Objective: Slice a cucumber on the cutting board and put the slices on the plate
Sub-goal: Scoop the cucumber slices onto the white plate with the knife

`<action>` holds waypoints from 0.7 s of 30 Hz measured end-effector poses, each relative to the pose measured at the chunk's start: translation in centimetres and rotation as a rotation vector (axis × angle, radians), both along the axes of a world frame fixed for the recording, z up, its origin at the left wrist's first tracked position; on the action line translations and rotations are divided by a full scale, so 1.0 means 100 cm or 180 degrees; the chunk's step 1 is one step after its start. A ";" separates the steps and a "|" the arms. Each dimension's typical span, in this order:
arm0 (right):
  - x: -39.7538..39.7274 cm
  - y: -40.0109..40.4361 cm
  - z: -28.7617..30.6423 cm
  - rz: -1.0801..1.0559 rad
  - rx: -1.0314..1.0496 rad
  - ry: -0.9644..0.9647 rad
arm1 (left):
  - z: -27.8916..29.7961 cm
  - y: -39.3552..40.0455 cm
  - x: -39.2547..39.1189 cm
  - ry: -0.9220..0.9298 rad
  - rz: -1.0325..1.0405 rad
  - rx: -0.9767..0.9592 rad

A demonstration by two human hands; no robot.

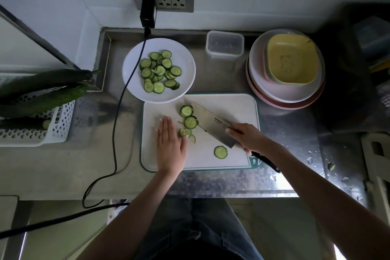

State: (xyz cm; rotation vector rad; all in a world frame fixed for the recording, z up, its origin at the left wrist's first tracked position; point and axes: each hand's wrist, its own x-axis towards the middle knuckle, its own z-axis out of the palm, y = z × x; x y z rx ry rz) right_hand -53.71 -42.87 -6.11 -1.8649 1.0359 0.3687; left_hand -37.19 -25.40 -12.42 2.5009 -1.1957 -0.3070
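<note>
A white cutting board lies on the steel counter. Several cucumber slices are scattered on it, and one slice lies apart near the front. My left hand rests flat and open on the board, its thumb touching a slice. My right hand grips a cleaver whose blade lies low across the board, right beside the slices. Behind the board stands a white plate that holds a heap of cucumber slices.
A white perforated basket at the left holds whole cucumbers. A black cable runs from the wall socket across the counter left of the plate. A clear lidded box and stacked plates with yellow dishes stand at the back right.
</note>
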 end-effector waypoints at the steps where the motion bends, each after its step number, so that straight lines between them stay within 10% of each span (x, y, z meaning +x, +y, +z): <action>1: -0.004 0.004 0.001 -0.0147 -0.0070 -0.0022 | 0.001 -0.003 0.004 0.0107 -0.0073 -0.0088; 7: -0.052 0.073 0.006 -0.1855 -0.0283 -0.0536 | 0.004 -0.035 0.027 0.0270 -0.0894 -0.0362; 21: -0.018 0.161 -0.035 -0.3377 -0.0069 -0.0595 | -0.004 -0.038 0.019 0.0468 -0.1123 -0.0624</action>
